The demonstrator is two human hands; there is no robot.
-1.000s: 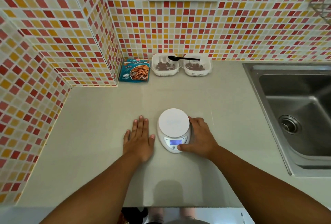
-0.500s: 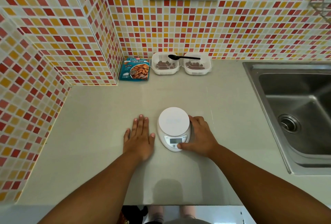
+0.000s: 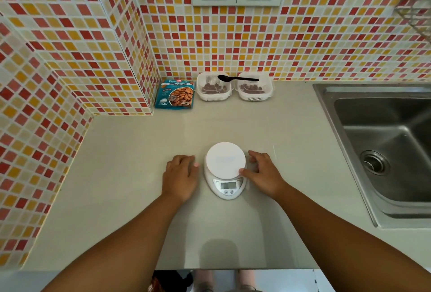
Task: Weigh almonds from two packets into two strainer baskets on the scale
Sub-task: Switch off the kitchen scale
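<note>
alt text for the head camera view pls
A person's left hand and right hand flank an empty white kitchen scale on a beige counter. By the tiled wall: an almond packet, two strainer baskets holding almonds, a black spoon across them.

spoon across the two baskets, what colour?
Black. The spoon lies across both strainer baskets; the head view shows it clearly.

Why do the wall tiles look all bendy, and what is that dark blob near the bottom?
Head view: the wide-angle lens bows the tiled wall toward the edges; the scale in the middle looks nearly undistorted. Head view: the dark blob on the counter is a soft shadow, probably the person's head blocking overhead light.
</note>
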